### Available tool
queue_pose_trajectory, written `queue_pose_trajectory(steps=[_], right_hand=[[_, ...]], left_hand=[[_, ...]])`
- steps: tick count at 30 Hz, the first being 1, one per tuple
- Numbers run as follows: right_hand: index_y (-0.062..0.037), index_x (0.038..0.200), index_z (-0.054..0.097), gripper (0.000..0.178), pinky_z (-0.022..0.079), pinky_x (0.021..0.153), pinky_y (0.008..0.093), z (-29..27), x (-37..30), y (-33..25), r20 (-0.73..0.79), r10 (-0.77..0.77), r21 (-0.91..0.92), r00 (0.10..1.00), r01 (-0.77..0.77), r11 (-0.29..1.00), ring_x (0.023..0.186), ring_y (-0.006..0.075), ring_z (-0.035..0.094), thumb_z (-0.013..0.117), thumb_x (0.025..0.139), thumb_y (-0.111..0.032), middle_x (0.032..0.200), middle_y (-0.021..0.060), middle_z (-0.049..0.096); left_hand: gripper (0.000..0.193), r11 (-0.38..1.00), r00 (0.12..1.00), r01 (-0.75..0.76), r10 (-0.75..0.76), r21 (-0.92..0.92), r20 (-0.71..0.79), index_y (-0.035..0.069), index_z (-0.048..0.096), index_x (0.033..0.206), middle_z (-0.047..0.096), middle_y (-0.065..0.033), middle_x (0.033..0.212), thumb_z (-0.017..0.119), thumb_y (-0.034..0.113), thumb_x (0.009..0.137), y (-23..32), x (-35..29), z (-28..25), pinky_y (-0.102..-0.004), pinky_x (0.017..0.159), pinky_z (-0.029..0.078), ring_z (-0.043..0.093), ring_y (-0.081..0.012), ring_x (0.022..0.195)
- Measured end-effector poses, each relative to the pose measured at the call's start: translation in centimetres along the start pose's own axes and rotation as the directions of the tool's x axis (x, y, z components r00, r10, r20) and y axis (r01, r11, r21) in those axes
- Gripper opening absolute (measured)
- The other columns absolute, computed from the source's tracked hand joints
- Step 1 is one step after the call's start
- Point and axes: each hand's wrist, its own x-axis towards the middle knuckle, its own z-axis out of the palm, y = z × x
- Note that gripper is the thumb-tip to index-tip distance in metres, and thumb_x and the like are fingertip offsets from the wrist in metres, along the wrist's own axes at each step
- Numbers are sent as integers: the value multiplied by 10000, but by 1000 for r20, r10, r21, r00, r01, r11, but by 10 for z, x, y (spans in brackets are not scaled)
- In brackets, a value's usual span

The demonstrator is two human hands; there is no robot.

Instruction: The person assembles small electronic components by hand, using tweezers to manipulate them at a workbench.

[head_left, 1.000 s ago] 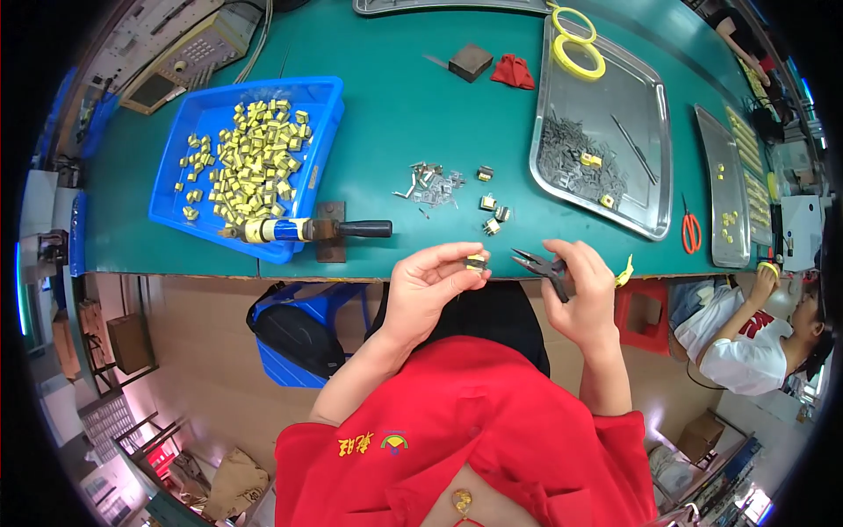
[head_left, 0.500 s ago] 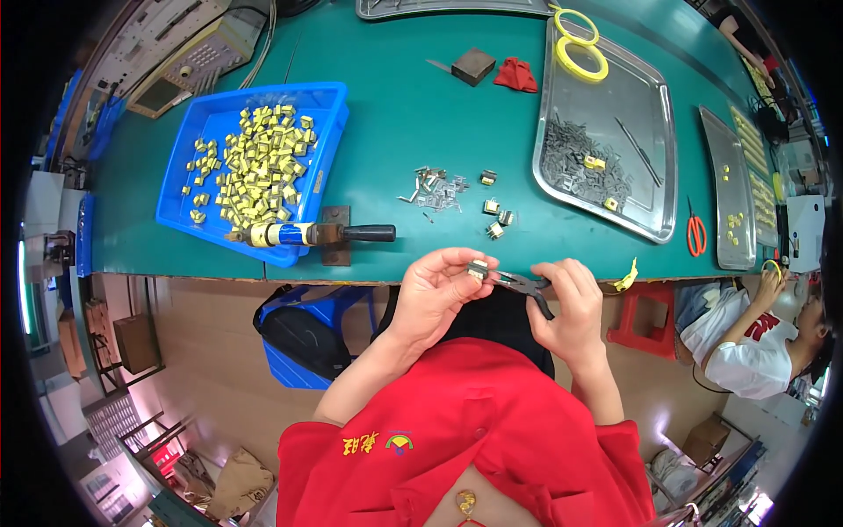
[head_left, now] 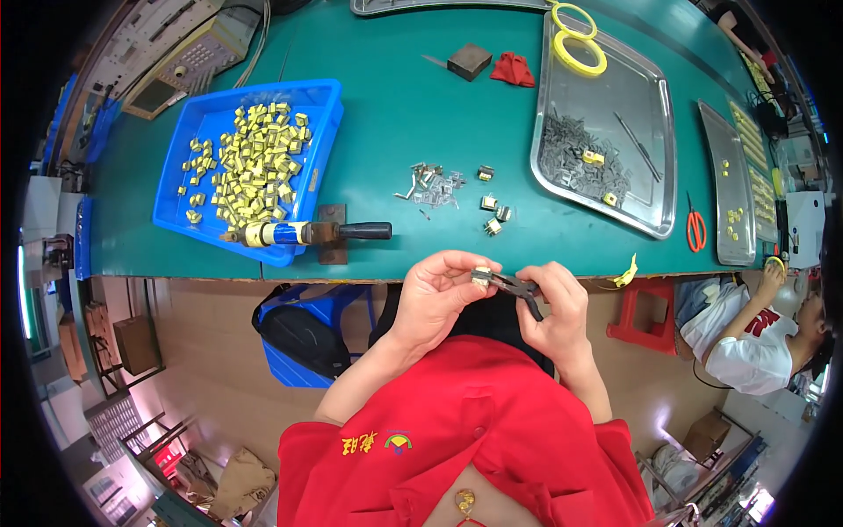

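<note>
Between the thumb and fingers of my left hand (head_left: pixel 439 297) is a small transformer (head_left: pixel 480 273) with a pale winding and dark core. My right hand (head_left: pixel 559 307) is closed round the handles of black-handled pliers (head_left: pixel 529 301). The pliers' jaws reach the transformer; whether they grip it is too small to tell. Just beyond my hands, on the green table (head_left: pixel 386 132), lie several similar small transformers (head_left: pixel 488 203). A heap of small shiny metal pieces (head_left: pixel 435 186) lies to their left.
At left a blue tray (head_left: pixel 323 132) holds many yellow-wrapped parts; a black-handled tool (head_left: pixel 364 230) lies across its near edge. At right a metal tray (head_left: pixel 650 215) carries dark core pieces, tweezers and tape rolls. Red-handled scissors (head_left: pixel 695 230) lie beside it. A co-worker (head_left: pixel 746 351) sits far right.
My right hand has moved left, bringing the pliers' jaws in to the transformer. My left hand keeps its hold almost in the same place. The whole view has shifted slightly.
</note>
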Motion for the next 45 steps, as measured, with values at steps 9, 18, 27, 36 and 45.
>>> queue_pose_trajectory(steps=[9, 18, 27, 36, 45], right_hand=[[-1, 899, 615, 168, 392, 509, 273, 9, 0, 0, 33, 168, 138, 985, -171, 976, 558, 178, 493, 653, 740, 35, 675, 73, 520], [1, 876, 604, 169, 368, 499, 248, -7, -5, -2, 59, 235, 57, 970, -238, 970, 549, 131, 462, 678, 726, 25, 670, 58, 508], [-33, 932, 597, 339, 443, 617, 368, -5, 0, -2, -53, -50, -209, 997, 38, 977, 664, 287, 542, 665, 609, 42, 735, 104, 541], [-20, 866, 608, 260, 447, 526, 315, -8, -5, 2, -4, 38, -188, 999, -38, 981, 584, 232, 574, 669, 624, 56, 690, 84, 551], [-54, 834, 609, 231, 450, 515, 326, -9, -5, 3, -36, 61, -151, 997, -66, 986, 548, 205, 561, 689, 626, 9, 660, 57, 519]], left_hand=[[208, 998, 993, 49, -52, -30, -108, 0, 602, 1090, 657, -124, 1048, 629, 3, 884, 1, 3, 0, -276, 820, 550, 649, -158, 916], [225, 981, 977, 132, -153, -144, -147, 14, 603, 1105, 657, -94, 1000, 637, 116, 908, 4, 1, 0, -256, 775, 559, 654, -152, 885], [215, 988, 976, 125, -138, -86, -168, 13, 610, 1090, 663, -94, 982, 643, 114, 904, 2, -1, 0, -262, 759, 559, 657, -152, 867], [267, 994, 979, 74, -57, 78, -193, -25, 599, 1157, 667, -102, 1000, 626, 42, 900, 1, 0, 3, -274, 791, 557, 654, -154, 889], [329, 979, 991, -24, 51, 202, -127, -37, 592, 1195, 620, -104, 1100, 623, -52, 867, 2, -1, 2, -276, 853, 536, 630, -162, 959]])
